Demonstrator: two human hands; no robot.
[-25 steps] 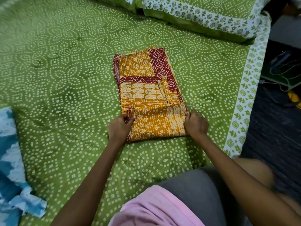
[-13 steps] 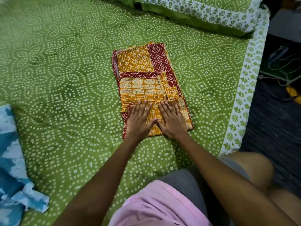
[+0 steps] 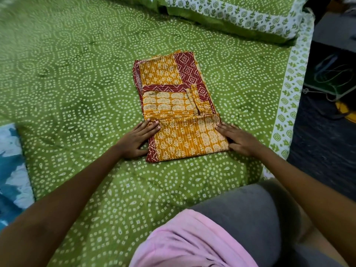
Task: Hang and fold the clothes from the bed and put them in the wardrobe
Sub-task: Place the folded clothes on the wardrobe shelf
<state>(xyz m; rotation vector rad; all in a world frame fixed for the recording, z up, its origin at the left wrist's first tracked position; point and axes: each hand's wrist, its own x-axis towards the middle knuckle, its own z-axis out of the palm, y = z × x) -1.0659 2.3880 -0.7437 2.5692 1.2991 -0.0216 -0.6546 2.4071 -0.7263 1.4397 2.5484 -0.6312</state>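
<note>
In the middle of the frame, on the bed (image 3: 77,93), the folded yellow garment (image 3: 179,116) lies; left hand (image 3: 134,140) and right hand (image 3: 239,139) touch its sides, fingers straight, slightly spread.

The person wears a soft pink cotton top (image 3: 192,241), creased in folds at the near edge, and plain dark grey shorts (image 3: 248,214) to its right. Both forearms are bare, without sleeves, rings or bracelets.

left hand (image 3: 137,140), right hand (image 3: 238,138) slid apart to garment (image 3: 185,116) edges
</note>
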